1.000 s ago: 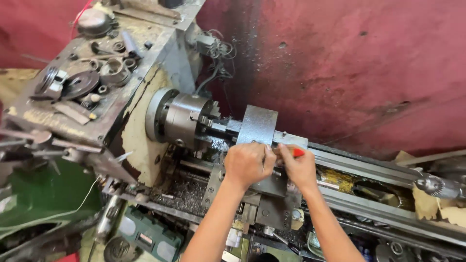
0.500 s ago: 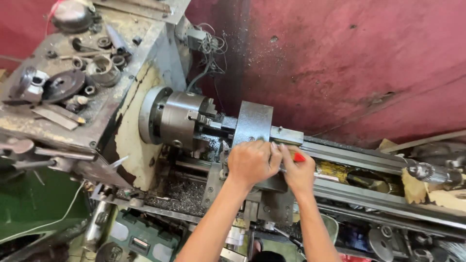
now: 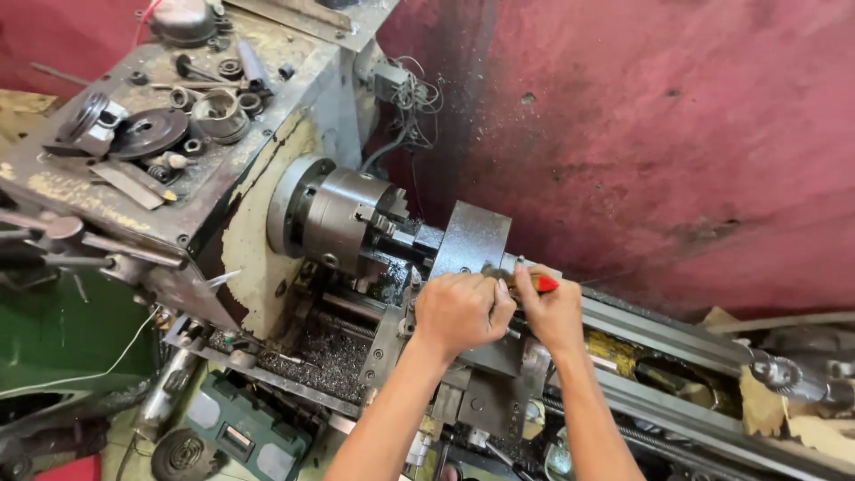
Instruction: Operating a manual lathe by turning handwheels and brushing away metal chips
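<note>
An old grey metal lathe fills the view, its round chuck [image 3: 334, 212] at the centre left. Just right of the chuck stands a square grey tool post block [image 3: 469, 239] on the carriage. My left hand [image 3: 461, 310] is closed over something on the tool post, fingers curled down. Close beside it, my right hand [image 3: 550, 307] grips a tool with a red handle tip [image 3: 546, 283]; most of that tool is hidden under both hands. The hands touch each other.
The headstock top [image 3: 160, 116] carries loose rings, gears and bits. Metal chips [image 3: 325, 352] lie in the bed below the chuck. Long bed rails [image 3: 677, 338] run right. A dark red wall [image 3: 641, 134] stands behind. A green case [image 3: 245, 428] sits below.
The view has shifted slightly and moved closer. Both hands stay together on the tool post with little movement; the red-tipped tool stays in my right hand.
</note>
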